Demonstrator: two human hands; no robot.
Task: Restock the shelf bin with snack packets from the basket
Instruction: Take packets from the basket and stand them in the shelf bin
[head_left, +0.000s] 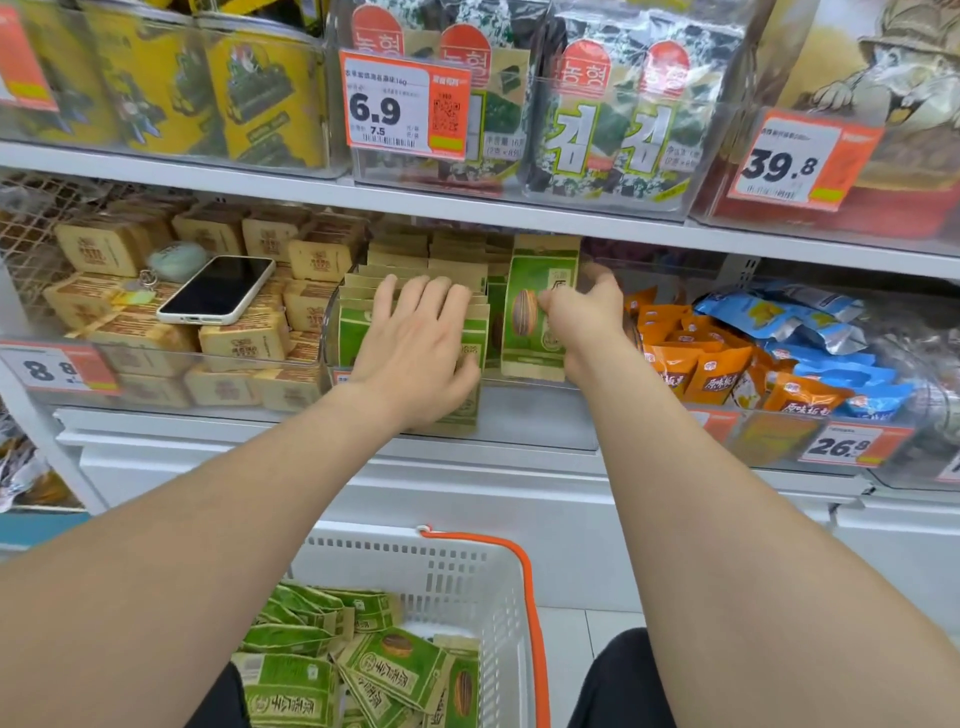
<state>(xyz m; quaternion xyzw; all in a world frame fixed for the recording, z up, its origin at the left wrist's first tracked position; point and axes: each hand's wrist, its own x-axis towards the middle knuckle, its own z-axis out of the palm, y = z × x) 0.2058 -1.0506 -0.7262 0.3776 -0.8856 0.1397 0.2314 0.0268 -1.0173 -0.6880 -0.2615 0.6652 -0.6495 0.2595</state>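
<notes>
A clear shelf bin (524, 415) on the middle shelf holds upright green-and-tan snack packets. My left hand (415, 343) lies flat with straight fingers against the front of the left stack of packets (358, 322). My right hand (584, 317) pinches one green sunflower-seed packet (535, 291) and holds it upright in the right part of the bin. Below, a white basket (467, 577) with an orange handle holds several more green packets (395, 670), lying loose.
A phone (215, 291) lies on tan boxed snacks (249, 338) in the bin to the left. Orange and blue packets (727, 364) fill the bin to the right. The shelf above carries seaweed packs (618, 130) and price tags (405, 106).
</notes>
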